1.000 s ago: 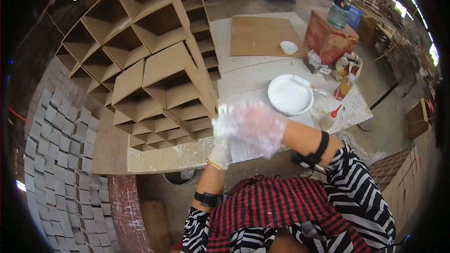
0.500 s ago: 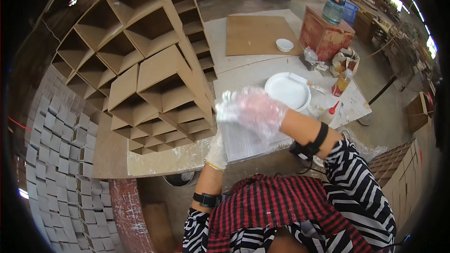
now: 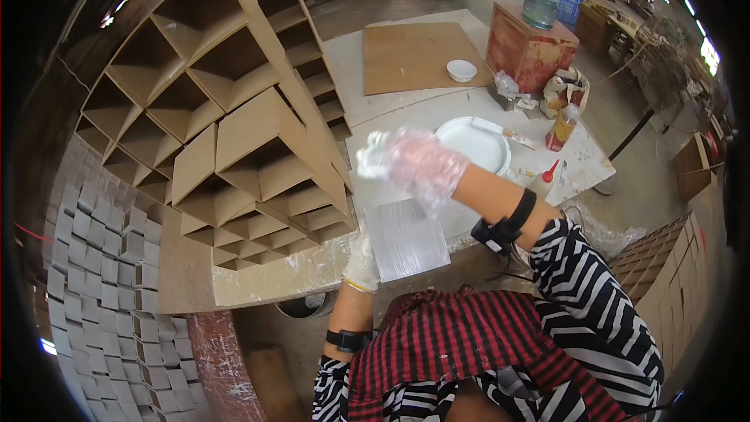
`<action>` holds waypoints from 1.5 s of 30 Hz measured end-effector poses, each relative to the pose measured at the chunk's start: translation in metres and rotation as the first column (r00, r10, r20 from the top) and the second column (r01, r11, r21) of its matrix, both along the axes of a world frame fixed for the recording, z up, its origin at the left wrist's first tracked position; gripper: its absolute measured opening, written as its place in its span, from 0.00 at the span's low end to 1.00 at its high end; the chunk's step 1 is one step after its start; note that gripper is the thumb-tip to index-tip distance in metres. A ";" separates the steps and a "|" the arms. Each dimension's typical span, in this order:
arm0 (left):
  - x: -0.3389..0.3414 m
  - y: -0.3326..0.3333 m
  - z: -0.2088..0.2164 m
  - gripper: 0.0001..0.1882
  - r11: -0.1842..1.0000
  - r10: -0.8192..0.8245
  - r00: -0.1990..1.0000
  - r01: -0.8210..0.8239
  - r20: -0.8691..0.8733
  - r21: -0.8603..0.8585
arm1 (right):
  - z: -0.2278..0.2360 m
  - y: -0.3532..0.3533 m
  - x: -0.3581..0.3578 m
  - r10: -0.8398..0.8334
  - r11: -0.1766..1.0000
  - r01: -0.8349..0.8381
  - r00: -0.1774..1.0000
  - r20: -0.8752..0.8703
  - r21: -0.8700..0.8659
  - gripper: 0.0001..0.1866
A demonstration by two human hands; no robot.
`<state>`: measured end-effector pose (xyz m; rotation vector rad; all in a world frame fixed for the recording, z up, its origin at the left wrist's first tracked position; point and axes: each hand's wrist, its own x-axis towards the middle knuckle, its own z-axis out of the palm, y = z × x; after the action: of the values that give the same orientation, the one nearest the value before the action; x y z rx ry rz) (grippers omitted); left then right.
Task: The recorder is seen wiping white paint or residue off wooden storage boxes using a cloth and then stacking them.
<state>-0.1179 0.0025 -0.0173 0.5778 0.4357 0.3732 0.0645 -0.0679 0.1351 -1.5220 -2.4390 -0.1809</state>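
My left hand [image 3: 360, 264], in a white knit glove, is closed at the left edge of a flat square panel [image 3: 408, 239] with streaky white coating; its fingertips are partly hidden. The panel overhangs the table's front edge. Above its far end is my right hand [image 3: 414, 162], in a clear plastic glove. Its fingers are curled together and smeared thick with white; whatever they hold, if anything, is hidden. Just beyond it sits a round white tray [image 3: 469, 141] of white liquid, with a brush [image 3: 504, 131] across its rim. A red-tipped glue bottle [image 3: 545, 181] stands to the right.
A tall brown compartment shelf [image 3: 226, 101] stands on the table at left. Farther back are a brown board [image 3: 418, 51], a white bowl [image 3: 461, 71] and a red box [image 3: 519, 51] bearing a water jug [image 3: 541, 6]. Stacked grey boxes [image 3: 101, 281] fill the lower left.
My right hand has moved off the panel, up and away, so more of the coated surface shows. The panel's near end now sticks out further past the table edge.
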 end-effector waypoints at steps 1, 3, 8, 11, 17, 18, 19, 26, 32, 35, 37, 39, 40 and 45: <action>0.002 -0.001 0.004 0.27 1.000 0.010 1.000 -0.010 -0.001 0.006 | 0.002 -0.003 0.008 -0.079 0.997 0.079 0.997 0.017 -0.013 0.29; -0.001 0.003 0.014 0.27 1.000 0.009 1.000 -0.009 0.003 0.009 | 0.010 -0.018 0.008 -0.140 0.989 0.141 0.989 0.037 -0.031 0.33; 0.005 0.006 0.017 0.27 1.000 -0.009 1.000 0.009 -0.005 0.016 | -0.032 -0.059 -0.043 0.031 0.996 -0.033 0.999 -0.027 -0.084 0.34; -0.005 0.000 0.028 0.27 0.998 0.055 0.997 -0.053 -0.060 0.033 | 0.014 -0.056 -0.040 0.103 0.994 -0.098 0.991 0.089 -0.052 0.29; -0.010 -0.003 0.002 0.25 0.965 0.076 0.990 -0.043 -0.122 0.258 | -0.039 0.007 0.031 -0.397 0.911 0.411 0.898 -0.190 0.039 0.20; -0.010 -0.002 0.010 0.25 0.965 0.079 0.990 -0.047 -0.116 0.259 | -0.036 -0.004 0.032 -0.286 0.922 0.337 0.925 -0.252 0.189 0.20; -0.007 -0.004 0.027 0.24 0.938 0.002 0.995 0.034 -0.104 0.345 | -0.041 -0.012 0.037 -0.285 0.922 0.336 0.926 -0.248 0.193 0.20; 0.004 -0.024 0.028 0.17 0.991 0.136 0.985 -0.137 0.104 0.007 | -0.051 -0.022 0.029 -0.342 0.901 0.432 0.752 -0.564 0.030 0.22; 0.011 -0.007 0.002 0.18 0.987 -0.107 0.900 0.044 0.423 0.157 | -0.050 -0.019 0.024 -0.120 0.923 0.189 0.969 -0.215 0.336 0.20; 0.017 -0.007 0.009 0.19 0.981 -0.037 0.941 -0.030 0.336 0.194 | -0.026 -0.032 0.007 -0.090 0.984 0.132 0.950 -0.299 0.123 0.20; 0.024 -0.003 0.011 0.19 0.967 0.034 0.969 -0.093 0.246 0.236 | -0.012 -0.043 0.000 -0.169 0.981 0.112 0.887 -0.429 -0.155 0.20; 0.027 0.000 0.008 0.19 0.959 0.075 0.977 -0.126 0.201 0.255 | -0.008 -0.054 0.001 -0.154 0.980 0.177 0.964 -0.216 0.092 0.21; 0.026 0.006 0.001 0.21 0.907 0.075 0.981 -0.142 0.179 0.397 | -0.012 -0.057 0.001 -0.148 0.981 0.171 0.965 -0.216 0.089 0.21; 0.033 0.001 0.018 0.25 0.959 0.271 0.945 -0.281 0.181 0.032 | -0.005 -0.066 -0.050 -0.238 0.970 0.218 0.947 -0.217 -0.112 0.24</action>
<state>-0.0851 0.0036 0.0005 0.5354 0.3376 0.7027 0.0147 -0.1335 0.1306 -1.7550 -2.1155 0.0567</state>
